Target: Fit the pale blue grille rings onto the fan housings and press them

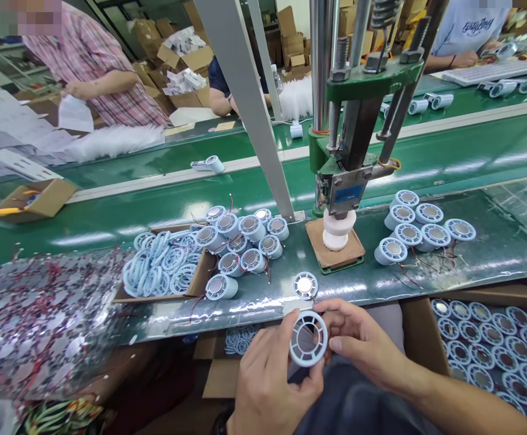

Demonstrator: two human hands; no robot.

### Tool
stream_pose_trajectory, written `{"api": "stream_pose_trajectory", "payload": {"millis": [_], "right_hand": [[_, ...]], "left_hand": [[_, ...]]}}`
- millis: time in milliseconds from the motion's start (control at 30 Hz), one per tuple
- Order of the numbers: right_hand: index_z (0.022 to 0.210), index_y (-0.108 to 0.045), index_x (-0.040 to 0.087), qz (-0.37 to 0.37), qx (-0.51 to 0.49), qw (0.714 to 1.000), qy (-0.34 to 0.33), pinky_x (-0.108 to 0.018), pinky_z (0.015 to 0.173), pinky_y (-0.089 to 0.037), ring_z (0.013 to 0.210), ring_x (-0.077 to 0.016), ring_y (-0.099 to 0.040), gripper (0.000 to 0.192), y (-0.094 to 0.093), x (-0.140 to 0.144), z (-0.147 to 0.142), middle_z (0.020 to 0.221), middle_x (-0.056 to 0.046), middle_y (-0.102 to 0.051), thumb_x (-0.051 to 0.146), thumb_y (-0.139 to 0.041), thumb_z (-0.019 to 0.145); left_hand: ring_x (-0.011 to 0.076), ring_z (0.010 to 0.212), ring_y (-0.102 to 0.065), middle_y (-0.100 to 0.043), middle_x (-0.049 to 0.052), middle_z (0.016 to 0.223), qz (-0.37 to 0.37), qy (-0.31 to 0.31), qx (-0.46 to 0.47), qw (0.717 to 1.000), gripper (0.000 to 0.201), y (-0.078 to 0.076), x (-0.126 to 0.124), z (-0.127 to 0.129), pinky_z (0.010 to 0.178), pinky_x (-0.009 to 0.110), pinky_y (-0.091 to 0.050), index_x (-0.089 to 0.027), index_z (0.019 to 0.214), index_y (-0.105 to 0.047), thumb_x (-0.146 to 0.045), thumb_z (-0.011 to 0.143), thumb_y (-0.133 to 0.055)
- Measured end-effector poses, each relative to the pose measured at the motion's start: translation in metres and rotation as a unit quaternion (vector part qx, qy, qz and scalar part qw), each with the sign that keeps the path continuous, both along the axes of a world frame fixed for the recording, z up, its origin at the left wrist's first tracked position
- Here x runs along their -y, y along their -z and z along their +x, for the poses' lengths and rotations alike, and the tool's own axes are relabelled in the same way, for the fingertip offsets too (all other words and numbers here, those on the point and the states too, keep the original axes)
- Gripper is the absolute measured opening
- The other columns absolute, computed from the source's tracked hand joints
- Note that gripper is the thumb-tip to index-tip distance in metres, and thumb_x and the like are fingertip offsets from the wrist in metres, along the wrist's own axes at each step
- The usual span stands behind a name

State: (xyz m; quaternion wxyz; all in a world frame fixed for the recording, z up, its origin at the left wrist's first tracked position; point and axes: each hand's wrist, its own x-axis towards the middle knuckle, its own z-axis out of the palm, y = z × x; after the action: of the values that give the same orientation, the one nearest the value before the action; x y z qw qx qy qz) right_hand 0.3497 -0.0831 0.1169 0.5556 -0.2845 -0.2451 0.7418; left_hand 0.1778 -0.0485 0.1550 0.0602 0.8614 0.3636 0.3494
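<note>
My left hand (pixel 275 374) is closed around a light blue slotted ring (pixel 294 352), its round face turned up towards me. Grey shows through the ring's open middle; whether a deeper body sits under it I cannot tell. My right hand (pixel 358 338) is at the ring's right edge, index finger raised, thumb and fingers apart; the other fingertips are partly hidden. Just beyond, a light blue round part with a silver disc (pixel 305 285) rests on the bench edge. Behind it stands a press (pixel 347 181) with a white plastic head (pixel 336 232) over a brown pad (pixel 315 235).
Left are assembled blue cylinders (pixel 249 232), a carton of loose rings (pixel 164 266) and a pile of silver discs with red wires (pixel 41 326). More cylinders (pixel 436 235) stand right, above a full carton (pixel 415 332). A slanted grey post (pixel 254 109) rises behind. Co-workers sit across the belt.
</note>
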Motion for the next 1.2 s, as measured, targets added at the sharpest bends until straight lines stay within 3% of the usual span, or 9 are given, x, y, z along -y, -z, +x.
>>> {"api": "stream_pose_trajectory", "payload": {"millis": [100, 233, 500, 667, 800, 900, 1033, 1200], "right_hand": [[0.116, -0.069, 0.024, 0.011, -0.002, 1.0, 0.007, -0.022, 0.069, -0.055, 0.075, -0.0101, -0.067, 0.037, -0.009, 0.006, -0.004, 0.089, 0.0, -0.074, 0.029, -0.083, 0.081], [0.118, -0.071, 0.029, 0.03, -0.031, 0.999, 0.018, -0.019, 0.077, -0.054, 0.087, -0.0087, -0.068, 0.034, -0.018, 0.013, -0.009, 0.095, 0.0, -0.076, 0.028, -0.08, 0.086], [0.119, -0.071, 0.03, 0.044, -0.055, 0.997, 0.033, -0.014, 0.077, -0.051, 0.088, -0.0062, -0.068, 0.033, -0.022, 0.016, -0.011, 0.095, 0.001, -0.076, 0.029, -0.079, 0.087], [0.113, -0.071, 0.027, 0.021, -0.021, 0.999, 0.044, -0.016, 0.071, -0.053, 0.082, -0.0077, -0.068, 0.032, -0.018, 0.016, -0.01, 0.093, 0.0, -0.075, 0.032, -0.082, 0.083], [0.094, -0.069, 0.019, -0.023, 0.073, 0.994, 0.084, -0.013, 0.052, -0.048, 0.057, -0.0051, -0.06, 0.025, -0.008, 0.015, -0.015, 0.07, 0.003, -0.07, 0.034, -0.083, 0.081], [0.083, -0.066, 0.016, -0.044, 0.112, 0.986, 0.12, -0.013, 0.045, -0.046, 0.046, -0.0051, -0.053, 0.031, 0.0, 0.012, -0.022, 0.058, 0.003, -0.065, 0.043, -0.081, 0.081], [0.08, -0.067, 0.015, -0.051, 0.099, 0.985, 0.132, -0.015, 0.045, -0.047, 0.046, -0.0068, -0.056, 0.038, 0.006, 0.006, -0.031, 0.058, 0.002, -0.064, 0.051, -0.077, 0.082], [0.086, -0.07, 0.016, -0.046, 0.037, 0.994, 0.095, -0.017, 0.044, -0.05, 0.046, -0.0087, -0.059, 0.038, 0.005, 0.0, -0.032, 0.059, 0.003, -0.065, 0.053, -0.076, 0.082]], "left_hand": [[0.0189, 0.065, -0.07, -0.074, 0.008, 0.081, -0.006, 0.0, -0.002, 1.0, 0.037, -0.004, 0.006, -0.002, 0.065, 0.029, -0.058, -0.01, 0.123, -0.057, -0.021, 0.089, -0.064], [0.0149, 0.055, -0.064, -0.066, 0.001, 0.069, -0.034, 0.0, 0.01, 0.999, 0.039, -0.015, 0.012, -0.003, 0.061, 0.027, -0.057, -0.011, 0.124, -0.058, -0.022, 0.088, -0.068], [0.0126, 0.052, -0.062, -0.066, -0.001, 0.069, -0.055, -0.002, 0.037, 0.998, 0.036, -0.021, 0.013, 0.002, 0.062, 0.026, -0.058, -0.013, 0.122, -0.059, -0.021, 0.087, -0.067], [0.0156, 0.06, -0.068, -0.071, 0.003, 0.076, -0.041, 0.007, 0.028, 0.999, 0.038, -0.015, 0.012, 0.001, 0.065, 0.027, -0.059, -0.013, 0.122, -0.059, -0.02, 0.087, -0.068], [0.0169, 0.062, -0.07, -0.074, 0.007, 0.079, -0.019, 0.016, 0.028, 0.999, 0.032, -0.001, 0.012, 0.002, 0.065, 0.029, -0.059, -0.01, 0.119, -0.059, -0.02, 0.089, -0.064], [0.0182, 0.064, -0.071, -0.075, 0.009, 0.08, -0.01, 0.013, 0.036, 0.999, 0.032, 0.008, 0.014, 0.002, 0.066, 0.029, -0.059, -0.009, 0.119, -0.059, -0.019, 0.089, -0.062], [0.0214, 0.072, -0.075, -0.077, 0.011, 0.086, -0.023, -0.007, 0.046, 0.999, 0.037, 0.012, 0.018, -0.005, 0.066, 0.028, -0.061, -0.011, 0.122, -0.059, -0.02, 0.087, -0.066], [0.0208, 0.075, -0.077, -0.079, 0.01, 0.093, -0.056, -0.015, 0.041, 0.997, 0.043, 0.016, 0.018, -0.014, 0.067, 0.026, -0.063, -0.016, 0.127, -0.058, -0.026, 0.087, -0.066]]}}
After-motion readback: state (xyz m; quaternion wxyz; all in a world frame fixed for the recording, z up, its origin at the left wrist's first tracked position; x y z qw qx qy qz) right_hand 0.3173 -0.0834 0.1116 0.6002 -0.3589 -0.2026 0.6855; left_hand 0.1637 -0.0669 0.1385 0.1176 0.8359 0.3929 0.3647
